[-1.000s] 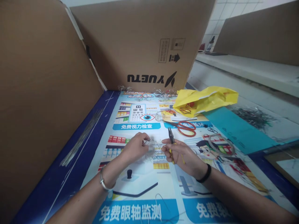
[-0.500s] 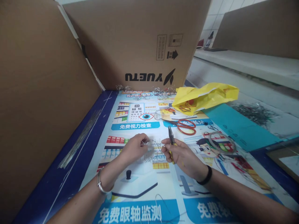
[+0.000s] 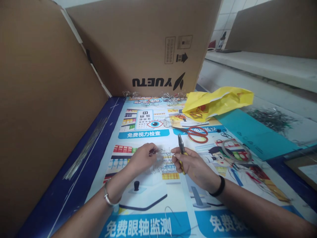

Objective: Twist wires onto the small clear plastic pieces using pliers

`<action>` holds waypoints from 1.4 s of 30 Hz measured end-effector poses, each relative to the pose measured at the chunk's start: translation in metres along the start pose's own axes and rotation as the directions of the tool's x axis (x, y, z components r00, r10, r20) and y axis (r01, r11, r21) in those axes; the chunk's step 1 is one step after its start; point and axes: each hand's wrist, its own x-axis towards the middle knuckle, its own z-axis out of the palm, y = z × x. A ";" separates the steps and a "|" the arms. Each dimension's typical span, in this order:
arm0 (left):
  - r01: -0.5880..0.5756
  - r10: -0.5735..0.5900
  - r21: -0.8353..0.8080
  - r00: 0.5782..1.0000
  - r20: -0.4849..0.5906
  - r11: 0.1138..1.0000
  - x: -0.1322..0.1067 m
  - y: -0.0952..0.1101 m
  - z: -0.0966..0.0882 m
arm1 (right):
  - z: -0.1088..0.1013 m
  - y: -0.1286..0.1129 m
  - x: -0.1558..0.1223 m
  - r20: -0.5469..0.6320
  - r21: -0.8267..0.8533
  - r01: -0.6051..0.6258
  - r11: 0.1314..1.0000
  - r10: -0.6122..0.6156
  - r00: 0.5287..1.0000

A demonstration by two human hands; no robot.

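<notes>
Pliers (image 3: pixel 182 148) stayed in your curled right hand (image 3: pixel 194 165); left hand (image 3: pixel 142 158) kept pinching wire (image 3: pixel 162 161), inside table's (image 3: pixel 85 175) left edge; work apparently little advanced.

The left forearm (image 3: pixel 89 208) is slanting in from the lower left, the right forearm (image 3: pixel 255 200) from the lower right, both wrists (image 3: pixel 118 185) bending only slightly. The left hand (image 3: pixel 145 157) is showing its back, fingers curling inward, thumb and forefinger pinching. Apart from it, the right hand (image 3: pixel 192 162) is gripping, thumb and forefinger nearly meeting, other fingers folding toward the palm.
</notes>
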 end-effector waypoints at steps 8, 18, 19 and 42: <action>0.027 -0.027 0.022 1.000 0.002 0.999 0.000 -0.001 0.001 | 0.000 0.001 0.000 0.005 -0.002 0.003 1.000 -0.003 1.000; 0.025 -0.025 0.041 1.000 0.001 0.999 0.000 -0.003 0.002 | -0.001 0.001 0.000 0.000 -0.006 0.010 1.000 -0.010 1.000; 0.019 -0.019 0.039 1.000 0.003 0.999 0.000 -0.003 0.002 | -0.001 0.001 -0.001 -0.002 -0.008 0.010 1.000 -0.010 1.000; 0.012 -0.013 0.093 1.000 0.018 0.996 -0.002 0.003 0.003 | -0.008 0.004 0.003 0.093 -0.128 0.015 0.992 -0.003 0.996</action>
